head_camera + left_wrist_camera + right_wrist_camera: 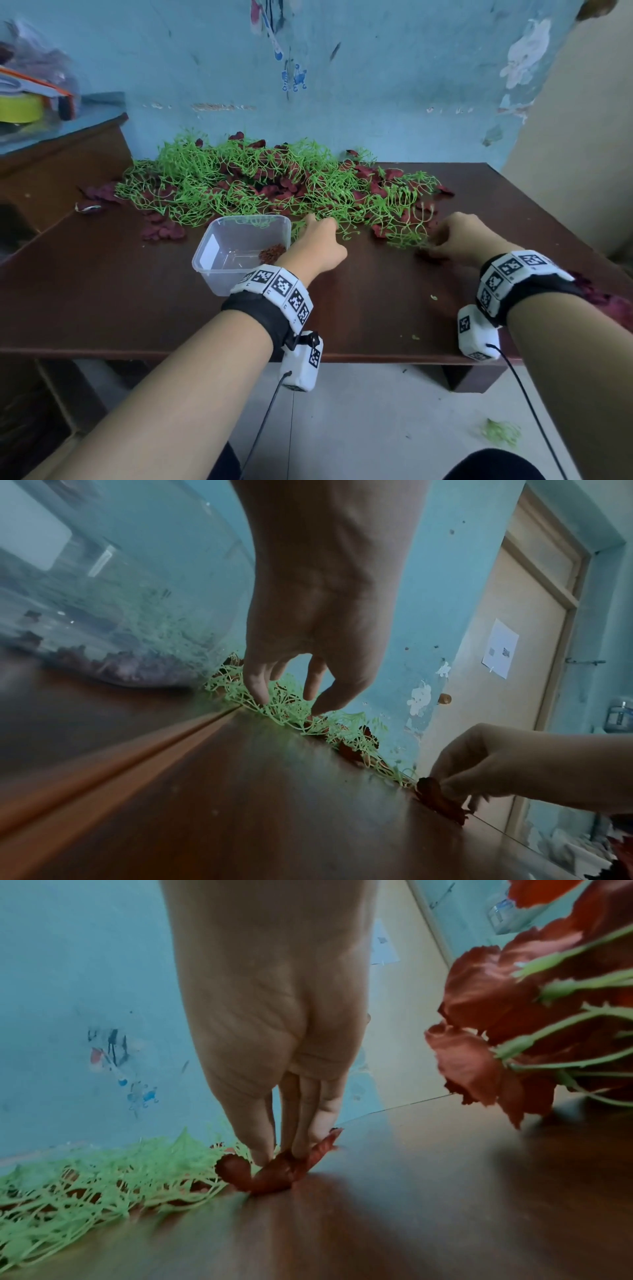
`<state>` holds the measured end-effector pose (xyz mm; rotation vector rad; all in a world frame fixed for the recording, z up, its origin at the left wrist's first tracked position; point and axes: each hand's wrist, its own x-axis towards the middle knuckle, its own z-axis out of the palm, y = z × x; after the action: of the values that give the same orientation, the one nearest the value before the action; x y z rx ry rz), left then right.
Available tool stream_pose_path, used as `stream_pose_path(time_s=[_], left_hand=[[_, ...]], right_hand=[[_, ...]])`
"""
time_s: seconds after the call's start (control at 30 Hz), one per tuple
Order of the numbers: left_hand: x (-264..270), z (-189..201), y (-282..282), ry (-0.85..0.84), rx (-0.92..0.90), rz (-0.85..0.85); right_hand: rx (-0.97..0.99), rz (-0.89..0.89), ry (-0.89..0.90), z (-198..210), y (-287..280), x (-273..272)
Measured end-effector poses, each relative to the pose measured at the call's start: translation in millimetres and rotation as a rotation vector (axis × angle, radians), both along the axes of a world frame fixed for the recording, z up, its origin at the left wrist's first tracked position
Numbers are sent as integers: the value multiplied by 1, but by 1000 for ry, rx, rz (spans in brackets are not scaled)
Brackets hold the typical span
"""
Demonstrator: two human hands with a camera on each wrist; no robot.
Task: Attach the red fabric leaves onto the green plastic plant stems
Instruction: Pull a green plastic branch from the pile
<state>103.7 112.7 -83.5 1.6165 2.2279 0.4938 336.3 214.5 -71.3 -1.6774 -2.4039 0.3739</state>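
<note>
A tangled heap of green plastic stems mixed with dark red fabric leaves lies along the back of the brown table. My left hand reaches into the heap's near edge; in the left wrist view its thumb and fingers curl down and pinch the green stems. My right hand is at the heap's right end. Its thumb and fingertips pinch one red leaf against the tabletop, beside the stems. That leaf also shows in the left wrist view.
A clear plastic tub holding small reddish bits stands just left of my left hand. Loose red leaves lie left of it. Stems with red leaves attached lie at the table's right edge. A side shelf with a tape roll is far left.
</note>
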Motion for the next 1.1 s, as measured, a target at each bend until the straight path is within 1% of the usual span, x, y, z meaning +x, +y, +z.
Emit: stream_pose_path(time_s=[0.1,0.2,0.33,0.43,0.5,0.6,0.67,0.73,0.77,0.8,0.83,0.9,0.97,1.03,1.1], left_hand=[[1,-1,-2,-16,0,0],[3,0,-5,-15,14,6],[9,1,-11,-18,72,-31],[10,1,-15,-30,121,-49],[11,1,-16,-71,164,-61],[13,2,-18,-257,201,-52],[17,1,-18,-465,191,-14],[22,0,-17,-744,172,26],[25,0,-18,-841,165,39],[28,1,-19,-863,169,42],[28,0,-20,-802,177,37],[27,-1,-23,-561,189,14],[22,-4,-24,-320,181,28],[16,-5,-22,-176,180,54],[12,-5,-17,-87,158,55]], right_hand=[[71,-25,83,7,-3,-3],[104,-5,191,13,-10,-9],[190,12,338,20,-20,-20],[224,6,400,22,-27,-29],[254,-18,444,22,-31,-33],[261,-48,532,23,-41,-37],[257,-61,569,23,-48,-38],[249,-65,599,23,-54,-38],[241,-69,610,22,-57,-38],[231,-71,617,22,-59,-38],[220,-74,622,21,-59,-37],[186,-93,633,19,-59,-36],[151,-116,633,17,-57,-34],[113,-126,619,16,-56,-31],[70,-114,604,14,-57,-30]])
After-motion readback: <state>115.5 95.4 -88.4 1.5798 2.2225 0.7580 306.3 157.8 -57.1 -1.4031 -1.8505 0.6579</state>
